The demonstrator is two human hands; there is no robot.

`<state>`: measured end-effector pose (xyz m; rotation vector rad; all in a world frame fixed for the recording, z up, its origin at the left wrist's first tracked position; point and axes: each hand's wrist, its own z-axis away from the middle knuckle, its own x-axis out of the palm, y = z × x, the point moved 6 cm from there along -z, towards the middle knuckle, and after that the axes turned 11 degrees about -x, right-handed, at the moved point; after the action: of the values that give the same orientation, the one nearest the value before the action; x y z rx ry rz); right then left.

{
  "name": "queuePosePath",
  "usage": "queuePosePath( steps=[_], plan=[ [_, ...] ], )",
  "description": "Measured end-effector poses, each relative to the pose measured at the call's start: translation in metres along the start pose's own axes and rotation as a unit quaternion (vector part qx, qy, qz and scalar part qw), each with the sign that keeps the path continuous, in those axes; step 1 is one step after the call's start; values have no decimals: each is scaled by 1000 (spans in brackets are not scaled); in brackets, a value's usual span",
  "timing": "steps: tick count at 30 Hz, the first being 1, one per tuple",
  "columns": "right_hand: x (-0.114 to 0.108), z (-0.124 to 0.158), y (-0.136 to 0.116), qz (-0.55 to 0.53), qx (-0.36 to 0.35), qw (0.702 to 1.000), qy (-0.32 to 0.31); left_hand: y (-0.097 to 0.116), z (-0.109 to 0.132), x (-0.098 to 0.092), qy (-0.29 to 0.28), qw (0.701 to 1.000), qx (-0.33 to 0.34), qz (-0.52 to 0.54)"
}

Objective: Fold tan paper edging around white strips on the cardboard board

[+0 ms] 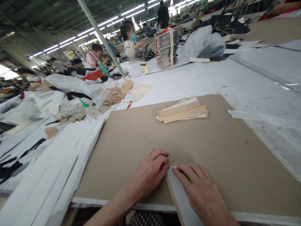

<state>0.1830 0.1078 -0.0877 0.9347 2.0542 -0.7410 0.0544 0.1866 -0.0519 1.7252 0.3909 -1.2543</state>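
A long white strip with a tan edge [180, 191] runs from the middle of the brown board [131, 135] down past the board's front edge. My left hand [154, 168] is closed, its thumb and fingers pinching the far left corner of the strip. On the strip's right side, my right hand [199, 188] presses down, thumb and curled fingers holding it near the far end. A small tan bit shows at that end, between both hands. Farther back on the board lies a loose stack of tan and white strips [183, 110].
Long white strips [54, 166] are layered to the left. Behind them are a green-tipped glue bottle [89, 108] and cloth pieces. A tied stack of panels [166, 48] and a plastic bag [205, 42] stand farther back. A metal pole [101, 37] rises there; several people work beyond.
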Motion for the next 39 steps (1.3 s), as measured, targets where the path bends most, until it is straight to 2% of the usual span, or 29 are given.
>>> queuePosePath(
  steps=[5,13,19,23,29,34,39],
  plan=[
    [1,1,0,9,1,1000,-15,2,1,1,15,1000,18,-7],
    [-1,-7,-4,38,1,998,-41,-2,-5,0,15,998,8,52],
    [-2,-12,-6,52,8,998,-30,-4,-10,-1,2,997,0,72],
    [-2,-15,-9,59,38,997,-25,-3,-10,-2,5,997,11,76],
    [-1,-9,-12,67,59,996,-7,-2,-8,-6,-12,996,25,87],
    [-1,-4,-11,67,61,996,4,1,-7,-8,-24,996,23,85],
    [1,-4,-7,41,50,998,-13,2,-7,-6,-25,997,23,76]
  ],
)
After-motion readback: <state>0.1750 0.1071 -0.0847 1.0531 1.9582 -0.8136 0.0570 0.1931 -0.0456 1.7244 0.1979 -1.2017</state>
